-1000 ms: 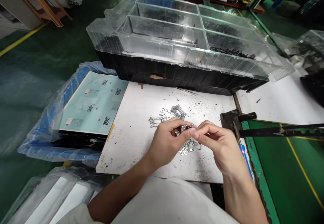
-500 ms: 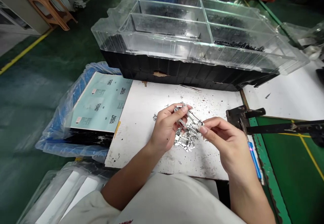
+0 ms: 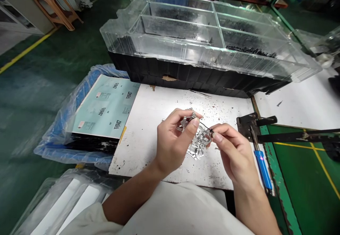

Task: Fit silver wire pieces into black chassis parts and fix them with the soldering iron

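My left hand [image 3: 172,141] pinches a small stamped silver metal piece [image 3: 187,122] between thumb and fingers. My right hand [image 3: 233,153] pinches a thin dark pin [image 3: 205,126], whose tip reaches that piece. Below and between my hands lies a heap of crumpled silver metal pieces [image 3: 198,146], partly hidden by my fingers. It rests on a white work board [image 3: 143,146] speckled with black specks. A blue-handled screwdriver [image 3: 262,169] lies to the right of my right hand.
A clear divided plastic tray [image 3: 207,33] holding small black parts sits on a black crate [image 3: 186,72] behind the board. A black lever clamp [image 3: 251,127] is at the board's right edge. Teal printed sheets [image 3: 106,107] lie on blue plastic wrap [image 3: 61,128] at left.
My hands have drawn slightly apart, and my left hand has turned so its thumb lies over the silver piece. The view has shifted slightly, and the dark pin now shows between my hands.
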`<state>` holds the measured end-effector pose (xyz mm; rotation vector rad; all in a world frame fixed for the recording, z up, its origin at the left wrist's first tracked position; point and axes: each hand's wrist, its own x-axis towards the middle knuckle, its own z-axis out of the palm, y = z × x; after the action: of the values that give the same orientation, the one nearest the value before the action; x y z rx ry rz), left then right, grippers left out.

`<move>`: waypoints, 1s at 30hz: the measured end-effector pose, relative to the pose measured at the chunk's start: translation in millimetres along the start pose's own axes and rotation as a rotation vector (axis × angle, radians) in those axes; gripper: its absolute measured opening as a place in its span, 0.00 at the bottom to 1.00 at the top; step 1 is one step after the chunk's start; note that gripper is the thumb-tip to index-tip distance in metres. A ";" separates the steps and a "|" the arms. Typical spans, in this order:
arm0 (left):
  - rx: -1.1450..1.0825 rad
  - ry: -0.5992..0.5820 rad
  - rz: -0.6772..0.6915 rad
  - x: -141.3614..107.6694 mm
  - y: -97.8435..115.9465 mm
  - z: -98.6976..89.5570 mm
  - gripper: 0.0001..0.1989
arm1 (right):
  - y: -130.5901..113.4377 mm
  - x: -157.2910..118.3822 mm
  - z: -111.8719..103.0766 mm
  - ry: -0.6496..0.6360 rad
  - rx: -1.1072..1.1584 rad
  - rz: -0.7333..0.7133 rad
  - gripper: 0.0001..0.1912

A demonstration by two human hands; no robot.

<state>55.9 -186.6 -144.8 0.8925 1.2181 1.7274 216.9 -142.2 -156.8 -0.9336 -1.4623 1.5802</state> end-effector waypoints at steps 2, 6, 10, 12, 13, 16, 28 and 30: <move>0.069 0.006 0.062 -2.5 4.1 0.6 0.06 | 0.2 -0.2 1.5 0.006 0.002 -0.031 0.06; 0.146 -0.015 0.123 -3.7 7.6 2.1 0.05 | -0.8 0.3 3.6 -0.011 0.017 -0.062 0.05; 0.157 0.026 0.121 -3.2 5.4 2.5 0.05 | -4.1 -3.4 7.5 0.108 -0.109 -0.133 0.05; 0.204 0.050 0.143 -3.4 4.3 2.7 0.05 | -7.0 -5.9 9.9 0.180 -0.250 -0.222 0.04; 0.232 0.058 0.162 -3.7 3.9 2.8 0.04 | -8.4 -6.6 11.0 0.195 -0.318 -0.257 0.04; 0.290 0.070 0.224 -4.7 3.1 3.0 0.04 | -11.5 -5.8 13.1 0.203 -0.428 -0.283 0.04; 0.229 0.100 0.237 -3.9 -1.9 -6.1 0.05 | -22.0 -6.2 18.5 0.088 -0.467 -0.242 0.05; 0.216 0.080 0.246 -4.3 -2.3 -8.3 0.05 | -21.5 -3.6 16.4 0.042 -0.456 -0.225 0.05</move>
<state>50.9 -193.2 -149.7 1.1509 1.4164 1.8622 204.9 -151.6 -134.1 -1.0020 -1.8672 1.0772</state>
